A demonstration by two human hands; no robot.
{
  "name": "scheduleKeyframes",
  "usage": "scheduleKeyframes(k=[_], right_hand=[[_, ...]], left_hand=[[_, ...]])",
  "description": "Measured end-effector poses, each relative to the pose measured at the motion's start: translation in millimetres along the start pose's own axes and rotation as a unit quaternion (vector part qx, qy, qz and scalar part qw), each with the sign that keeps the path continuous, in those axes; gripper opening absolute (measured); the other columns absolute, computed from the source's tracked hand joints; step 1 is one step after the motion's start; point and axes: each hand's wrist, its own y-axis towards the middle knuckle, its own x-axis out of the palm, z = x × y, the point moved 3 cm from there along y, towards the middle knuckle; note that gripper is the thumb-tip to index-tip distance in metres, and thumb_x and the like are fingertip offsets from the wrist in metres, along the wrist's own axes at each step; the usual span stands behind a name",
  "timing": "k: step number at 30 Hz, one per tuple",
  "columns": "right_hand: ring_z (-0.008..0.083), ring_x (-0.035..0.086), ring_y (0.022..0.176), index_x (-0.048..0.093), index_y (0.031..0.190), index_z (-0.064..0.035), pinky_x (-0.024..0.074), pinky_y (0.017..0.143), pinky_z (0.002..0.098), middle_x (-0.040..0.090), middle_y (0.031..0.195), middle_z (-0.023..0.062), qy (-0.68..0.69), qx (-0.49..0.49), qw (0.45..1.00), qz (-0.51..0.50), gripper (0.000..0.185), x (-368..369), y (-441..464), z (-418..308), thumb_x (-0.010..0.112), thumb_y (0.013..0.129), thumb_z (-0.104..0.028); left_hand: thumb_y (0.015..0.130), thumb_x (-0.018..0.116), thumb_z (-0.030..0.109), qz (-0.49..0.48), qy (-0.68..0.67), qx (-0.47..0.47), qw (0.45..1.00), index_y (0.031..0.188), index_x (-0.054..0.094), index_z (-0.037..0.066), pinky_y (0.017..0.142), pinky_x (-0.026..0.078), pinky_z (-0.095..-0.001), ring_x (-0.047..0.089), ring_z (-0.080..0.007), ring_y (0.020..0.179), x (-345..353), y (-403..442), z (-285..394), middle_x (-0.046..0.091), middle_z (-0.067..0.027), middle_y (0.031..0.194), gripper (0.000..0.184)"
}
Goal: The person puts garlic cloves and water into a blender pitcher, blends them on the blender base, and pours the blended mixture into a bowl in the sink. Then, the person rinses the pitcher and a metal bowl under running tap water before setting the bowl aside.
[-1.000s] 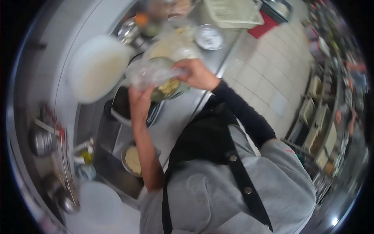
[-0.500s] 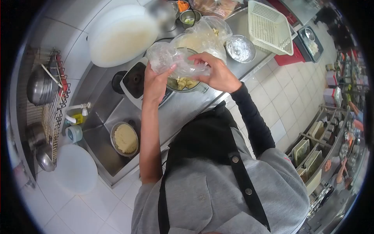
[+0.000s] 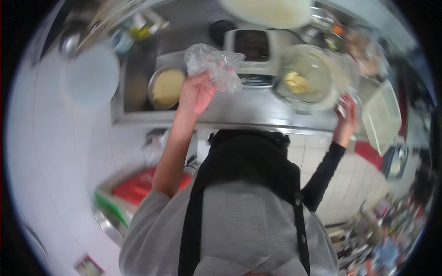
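Observation:
A crumpled clear plastic bag (image 3: pixel 214 62) is bunched in my left hand (image 3: pixel 199 94), its fingers closed, above the counter's front between sink and scale. My right hand (image 3: pixel 348 118) hovers near the counter edge at the right, fingers bent and smeared by motion; whether anything is in them I cannot make out. Left of it stands a clear jug (image 3: pixel 317 69) with pale yellow chunks (image 3: pixel 295 82) inside. A white kitchen scale (image 3: pixel 252 53) with a dark top lies between the jug and the bag. More clear plastic (image 3: pixel 345 73) spreads right of the jug.
A metal bowl of pale yellow crumbly food (image 3: pixel 166 87) sits in the sink (image 3: pixel 136 94). At the right is a cream plastic basket (image 3: pixel 382 117). Small metal bowls (image 3: pixel 334 42) and a round white board (image 3: pixel 267 11) are at the back. Below left lies a red item (image 3: pixel 138 186).
My left hand has carried the bag left, away from over the jug. My right hand has let go of the bag and moved right. The view has turned.

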Motion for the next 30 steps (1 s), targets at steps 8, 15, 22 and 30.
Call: scheduleKeyframes(k=[8, 15, 22, 30], right_hand=[[0.0196, 0.057, 0.102, 0.058, 0.124, -0.0001, 0.0441, 0.091, 0.0358, 0.063, 0.115, 0.0103, 0.121, 0.161, 0.98, 0.006, 0.039, -2.9, -21.7, 57.6, 0.053, 0.095, -0.027], [0.0216, 0.056, 0.103, 0.063, 0.116, -0.0023, 0.0454, 0.091, 0.04, 0.063, 0.115, 0.0103, 0.011, 0.156, 0.988, 0.007, 0.031, 33.0, -45.2, 53.6, 0.056, 0.094, -0.024], [0.0268, 0.063, 0.104, 0.059, 0.122, -0.0023, 0.0528, 0.091, 0.042, 0.063, 0.116, 0.0123, -0.101, 0.027, 0.995, -0.003, 0.036, 5.9, -41.9, 47.9, 0.049, 0.098, -0.027], [0.0162, 0.064, 0.076, 0.066, 0.103, 0.0004, 0.0534, 0.073, 0.0304, 0.068, 0.09, 0.0079, 0.052, 0.083, 0.991, 0.092, 0.018, 3.3, -57.2, 56.7, 0.056, 0.093, -0.011]], left_hand=[[0.087, 0.05, 0.006, 0.398, -0.029, 0.212, 0.892, 0.126, 0.047, -0.007, 0.102, 0.044, -0.0494, 0.057, -0.0345, 0.113, -263.7, -225.4, 64.3, 0.058, -0.0183, 0.122, 0.041], [0.092, 0.044, 0.018, 0.571, -0.009, 0.229, 0.788, 0.13, 0.047, 0.002, 0.098, 0.046, -0.0496, 0.054, -0.0337, 0.114, -511.2, -403.8, 90.0, 0.056, -0.017, 0.123, 0.041], [0.088, 0.054, 0.02, 0.397, 0.74, -0.163, 0.518, 0.118, 0.057, 0.006, 0.091, 0.048, -0.0435, 0.06, -0.0322, 0.104, -566.2, -446.6, 43.7, 0.063, -0.0144, 0.112, 0.034], [0.082, 0.058, 0.005, 0.54, 0.556, 0.295, 0.558, 0.116, 0.061, -0.004, 0.084, 0.051, -0.0383, 0.061, -0.0252, 0.098, -373.5, -213.0, 122.7, 0.065, -0.0139, 0.111, 0.035]])
